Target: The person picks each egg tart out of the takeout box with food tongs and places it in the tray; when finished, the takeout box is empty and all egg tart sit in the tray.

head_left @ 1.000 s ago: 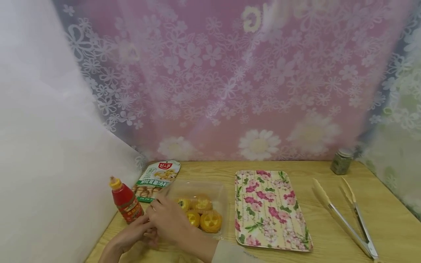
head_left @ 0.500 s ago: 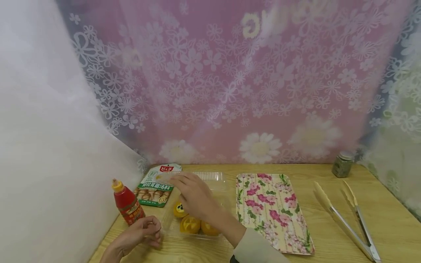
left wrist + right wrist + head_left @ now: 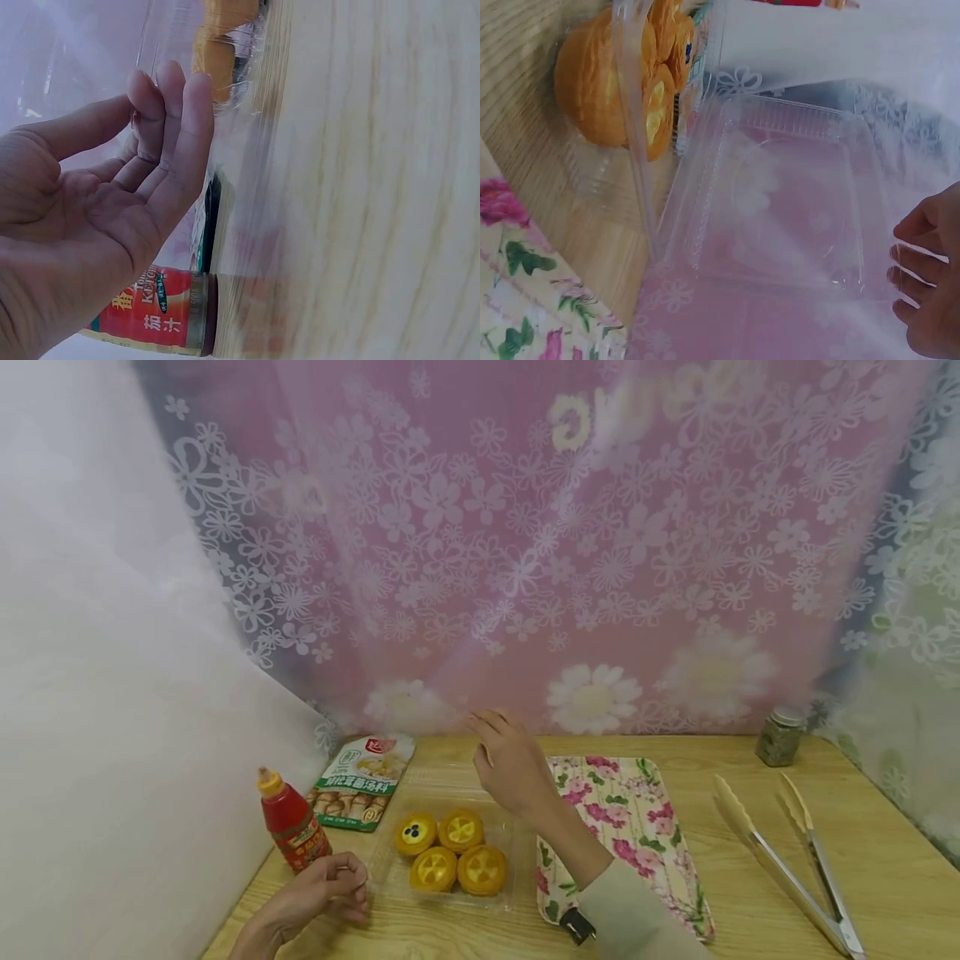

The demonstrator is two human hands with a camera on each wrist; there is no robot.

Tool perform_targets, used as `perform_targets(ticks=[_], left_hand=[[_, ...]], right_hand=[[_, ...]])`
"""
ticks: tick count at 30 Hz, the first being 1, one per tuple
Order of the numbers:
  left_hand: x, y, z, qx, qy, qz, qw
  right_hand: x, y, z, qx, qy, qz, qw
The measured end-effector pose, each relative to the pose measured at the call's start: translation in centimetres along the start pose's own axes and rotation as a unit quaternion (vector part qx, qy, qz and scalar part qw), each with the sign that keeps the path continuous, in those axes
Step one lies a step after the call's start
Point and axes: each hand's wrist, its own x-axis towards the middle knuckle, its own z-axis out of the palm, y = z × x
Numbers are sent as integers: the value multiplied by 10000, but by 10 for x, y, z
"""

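Several egg tarts with yellow tops lie in a clear plastic clamshell box; one has dark berries. The box's clear lid stands raised behind them, plain in the right wrist view. My right hand is at the upper edge of that lid, fingers loosely bent and fingertips right at the rim. My left hand rests low beside the box's left side, its fingers loosely curled with nothing seen in them. Right behind the left hand stands a red ketchup bottle with a yellow cap.
A green and white seasoning pouch lies behind the ketchup. Right of the box is a flower-patterned tray, partly under my right forearm. Metal tongs with beige tips lie farther right, and a small jar stands at the back right.
My right hand has moved from beside the left hand at the box's left edge up and right, and the lid has swung open. The tarts are now uncovered. The left hand has barely moved.
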Motion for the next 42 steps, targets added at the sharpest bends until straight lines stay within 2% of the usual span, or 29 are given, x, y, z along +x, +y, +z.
perform_targets(ticks=[3, 5, 8, 10, 12, 17, 25, 29, 37, 39, 42], left_hand=[[-1, -1, 0, 23, 29, -11, 10000], [-2, -1, 0, 40, 47, 4, 10000], [-2, -1, 1, 56, 75, 26, 10000], [-1, -1, 2, 59, 90, 29, 9999], [-1, -2, 2, 50, 86, 12, 10000], [0, -3, 2, 34, 120, -20, 9999], [-1, -1, 6, 176, 278, -49, 9994], [-1, 0, 8, 152, 337, -85, 9993], [2, -3, 9, 79, 379, -28, 9992], [3, -4, 10, 80, 336, 14, 9994], [3, -4, 10, 41, 267, 66, 9996]], right_hand=[[-2, 12, -1, 669, 32, 537, 9963], [-3, 19, 0, 1312, -6, 968, 9866], [-6, 27, 2, 2312, -63, 1639, 9590], [-9, 31, 3, 2765, -70, 1918, 9417], [-13, 35, 5, 3083, -80, 2063, 9286], [-20, 42, 10, 3319, -214, 2242, 9160], [-30, 59, 24, 3614, -284, 2932, 8847], [-37, 67, 29, 3653, -549, 3304, 8686], [-53, 74, 29, 3520, -1289, 4147, 8292], [-56, 77, 30, 3585, -1337, 4214, 8222], [-61, 80, 32, 3710, -1315, 4157, 8199]])
